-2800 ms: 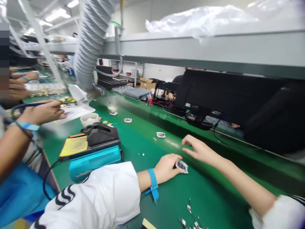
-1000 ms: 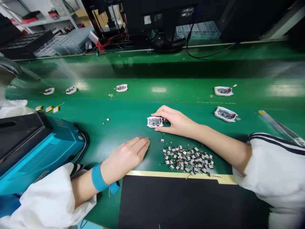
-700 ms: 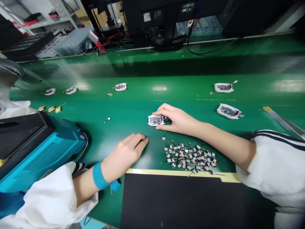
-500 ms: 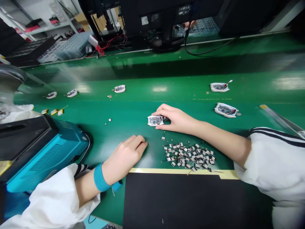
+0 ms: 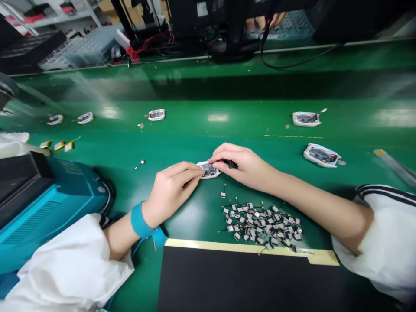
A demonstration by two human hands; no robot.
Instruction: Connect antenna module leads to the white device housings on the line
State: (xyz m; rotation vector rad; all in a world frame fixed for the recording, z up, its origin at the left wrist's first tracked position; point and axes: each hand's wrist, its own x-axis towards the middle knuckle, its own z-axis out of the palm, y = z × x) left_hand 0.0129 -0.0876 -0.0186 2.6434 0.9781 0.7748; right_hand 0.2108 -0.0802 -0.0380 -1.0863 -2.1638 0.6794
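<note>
A small white plastic housing with a circuit board (image 5: 209, 170) lies on the green mat between my hands. My left hand (image 5: 173, 188), with a teal wrist strap (image 5: 141, 220), has its fingers pinched together at the housing's left end. My right hand (image 5: 245, 164) holds the right end between thumb and fingers. A small dark thing (image 5: 232, 164) shows under its curled fingers; its kind is unclear. Just nearer to me lies one loose antenna module with a short lead (image 5: 223, 194), in front of a heap of similar modules (image 5: 263, 223).
More open housings lie on the mat, two at right (image 5: 321, 155) and several at far left (image 5: 156, 115). Small yellow batteries (image 5: 59, 145) sit left, behind a teal-and-black machine (image 5: 65, 195). A black sheet (image 5: 243, 279) lies in front. Another person's hand (image 5: 268, 21) shows behind the monitor.
My left hand has moved up and right from the bare mat to the housing. My right hand's thumb has shifted up onto the housing's right end. The view has shifted slightly.
</note>
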